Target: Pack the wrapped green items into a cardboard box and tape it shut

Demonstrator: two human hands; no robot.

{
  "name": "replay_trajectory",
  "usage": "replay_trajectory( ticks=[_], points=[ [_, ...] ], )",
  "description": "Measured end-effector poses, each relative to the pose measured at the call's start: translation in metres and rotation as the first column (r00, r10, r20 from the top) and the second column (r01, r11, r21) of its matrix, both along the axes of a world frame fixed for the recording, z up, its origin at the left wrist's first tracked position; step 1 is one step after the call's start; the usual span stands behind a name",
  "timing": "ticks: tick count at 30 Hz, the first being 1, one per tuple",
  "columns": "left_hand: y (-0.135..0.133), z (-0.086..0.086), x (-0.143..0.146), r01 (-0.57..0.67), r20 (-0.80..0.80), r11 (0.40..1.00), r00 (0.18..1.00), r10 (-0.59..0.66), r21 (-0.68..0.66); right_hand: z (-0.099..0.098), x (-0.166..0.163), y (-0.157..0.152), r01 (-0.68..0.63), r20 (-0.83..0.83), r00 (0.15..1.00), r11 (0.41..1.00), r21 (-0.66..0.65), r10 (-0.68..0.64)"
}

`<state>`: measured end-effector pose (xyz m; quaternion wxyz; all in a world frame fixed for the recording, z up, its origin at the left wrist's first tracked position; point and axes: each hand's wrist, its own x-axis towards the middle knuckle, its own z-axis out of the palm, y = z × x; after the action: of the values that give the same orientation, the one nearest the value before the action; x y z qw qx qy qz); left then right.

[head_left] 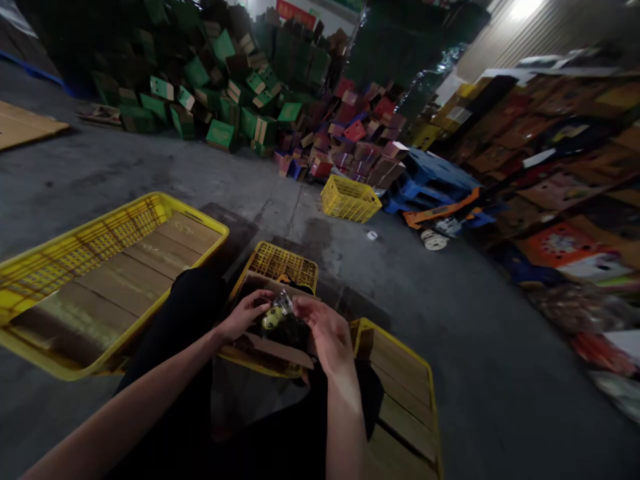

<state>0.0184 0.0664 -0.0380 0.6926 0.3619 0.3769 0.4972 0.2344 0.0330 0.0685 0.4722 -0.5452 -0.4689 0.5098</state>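
Observation:
My left hand [246, 315] reaches in over a cardboard-lined yellow crate [285, 261] between my legs, its fingers and thumb drawn together at the edge of a clear plastic wrapper. A yellow-green, roundish thing with dark spots [273, 319] shows at this wrapper; its kind is too blurred to name. Opposite, my right hand [327, 330] has its fingers curled at the shiny crumpled plastic wrapper [284, 303]. Cardboard flaps [280, 350] stick up around both hands. Dark contents below them are hard to make out, with something orange and black [287, 279] at the far side.
A large yellow crate [107, 227] with flat cardboard stands at left, another cardboard-filled crate [430, 393] at right. Ahead are a yellow basket [350, 200], blue pallets [430, 173], an orange pallet jack [443, 208], and heaps of green boxes [220, 133] and red boxes [355, 131].

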Motion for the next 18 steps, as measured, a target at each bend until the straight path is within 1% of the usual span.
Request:
replay_trajectory(
  ticks=[1,2,3,5,6,7,9,11,13,15,18],
  points=[
    [0.0,0.002,0.0,-0.006,-0.061,0.999,0.998,0.009,0.053,-0.005,-0.003,0.009,-0.054,0.042,0.998,0.998,0.015,0.053],
    [0.0,0.004,0.0,-0.006,-0.118,0.995,0.993,0.018,0.101,-0.012,-0.007,0.016,-0.107,0.075,0.991,0.994,0.001,0.107],
    [0.001,0.006,0.0,-0.003,-0.168,0.99,0.986,0.027,0.142,-0.021,-0.009,0.021,-0.122,0.067,0.99,0.991,-0.047,0.125],
    [0.002,0.008,0.001,0.013,-0.244,0.983,0.969,0.032,0.183,-0.043,-0.011,0.025,-0.197,-0.031,0.98,0.958,-0.21,0.195],
    [0.002,0.008,0.001,0.013,-0.263,0.984,0.964,0.034,0.175,-0.054,-0.011,0.025,-0.223,-0.084,0.975,0.941,-0.256,0.208],
    [0.002,0.007,0.002,0.003,-0.261,0.989,0.965,0.036,0.15,-0.064,-0.01,0.024,-0.228,-0.114,0.972,0.934,-0.274,0.204],
    [0.003,0.004,0.005,-0.014,-0.195,0.998,0.981,0.024,0.055,-0.078,-0.006,0.023,-0.167,-0.13,0.982,0.953,-0.254,0.138],
    [0.004,0.001,0.008,0.012,-0.082,0.999,0.997,-0.015,-0.043,-0.084,-0.002,0.022,-0.094,-0.139,0.988,0.973,-0.21,0.065],
    [0.004,-0.002,0.01,0.074,-0.011,0.994,0.997,-0.075,-0.084,-0.085,0.002,0.023,-0.065,-0.15,0.988,0.982,-0.177,0.038],
    [0.005,-0.004,0.011,0.095,-0.031,0.993,0.995,-0.097,-0.075,-0.084,0.004,0.024,-0.066,-0.149,0.988,0.986,-0.151,0.043],
    [0.006,-0.003,0.009,0.041,-0.143,0.999,0.989,-0.045,-0.03,-0.084,0.003,0.024,-0.082,-0.189,0.98,0.989,-0.124,0.057]
  ],
)
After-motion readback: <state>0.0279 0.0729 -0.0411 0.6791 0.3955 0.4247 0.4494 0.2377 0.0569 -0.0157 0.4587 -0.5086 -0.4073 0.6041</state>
